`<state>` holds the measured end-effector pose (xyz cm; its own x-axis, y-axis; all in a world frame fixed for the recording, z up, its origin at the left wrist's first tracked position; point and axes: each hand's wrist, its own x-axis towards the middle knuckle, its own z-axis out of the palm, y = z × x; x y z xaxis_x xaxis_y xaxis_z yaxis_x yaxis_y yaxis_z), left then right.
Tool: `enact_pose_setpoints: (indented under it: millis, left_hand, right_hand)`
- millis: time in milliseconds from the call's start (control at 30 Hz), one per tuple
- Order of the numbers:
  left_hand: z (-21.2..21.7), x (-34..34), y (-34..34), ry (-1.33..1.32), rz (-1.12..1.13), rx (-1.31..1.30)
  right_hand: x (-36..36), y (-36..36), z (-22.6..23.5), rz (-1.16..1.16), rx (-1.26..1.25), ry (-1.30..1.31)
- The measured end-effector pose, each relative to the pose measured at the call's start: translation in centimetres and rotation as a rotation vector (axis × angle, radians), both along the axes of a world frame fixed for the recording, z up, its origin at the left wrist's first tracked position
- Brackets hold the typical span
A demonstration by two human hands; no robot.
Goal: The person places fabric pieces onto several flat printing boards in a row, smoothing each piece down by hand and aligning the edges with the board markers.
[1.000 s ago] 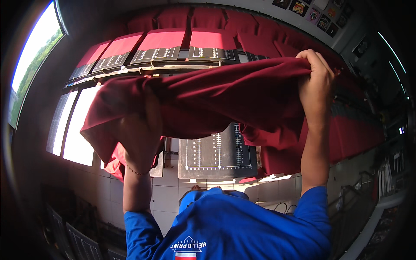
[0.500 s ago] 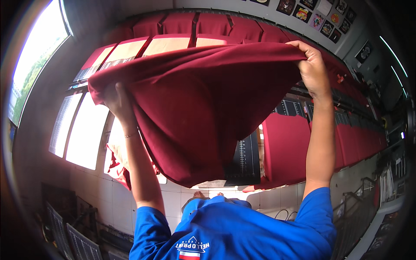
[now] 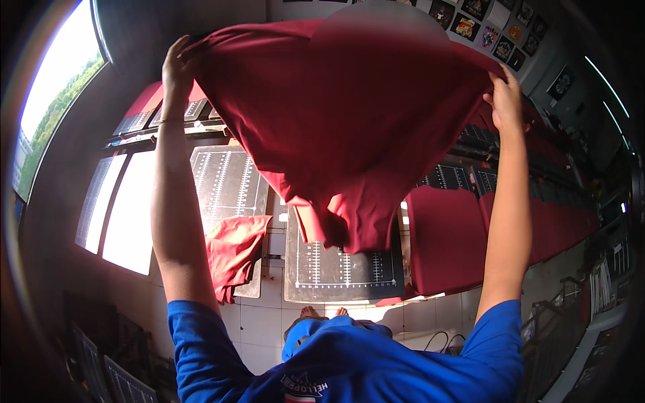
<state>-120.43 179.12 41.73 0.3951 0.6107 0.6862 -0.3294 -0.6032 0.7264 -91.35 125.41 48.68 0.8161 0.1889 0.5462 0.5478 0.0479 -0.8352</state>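
Observation:
A wide piece of maroon cloth (image 3: pixel 336 121) hangs stretched between my two raised hands, its lower end gathered in folds. At the upper left, my left hand (image 3: pixel 176 72) is closed on one corner. My right hand (image 3: pixel 506 101) pinches the opposite corner at the upper right. Below the cloth lies a black board (image 3: pixel 295 272) with white ruler markings, partly covered from sight by the hanging folds. Crumpled red cloth (image 3: pixel 236 252) rests on the near end of another marked board (image 3: pixel 225 178) to the left.
Maroon cloth panels (image 3: pixel 447 235) cover the boards to the right. Two sunlit boards (image 3: pixel 127 208) stand in the row at left, near a bright window (image 3: pixel 57 80). A dark rail (image 3: pixel 134 140) runs behind the boards. Racks (image 3: pixel 127 379) stand at the lower left.
My left hand has risen and moved left, and my right hand has shifted slightly right and down. The cloth is now higher and spread wider, uncovering more of the boards below.

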Motion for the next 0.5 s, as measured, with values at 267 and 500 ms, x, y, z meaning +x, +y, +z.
enact_pose_setpoints:
  millis: [267,500]
  left_hand:
    - [-4.2,-17.1,-17.5,-0.344,-0.128,-0.317]
    - [-21.3,-30.8,-26.0,0.440,-0.263,-0.322]
  right_hand:
    - [-16.2,-15.9,-7.8,0.083,-0.052,-0.193]
    - [-25.1,-21.6,-23.1,0.202,-0.482,0.365]
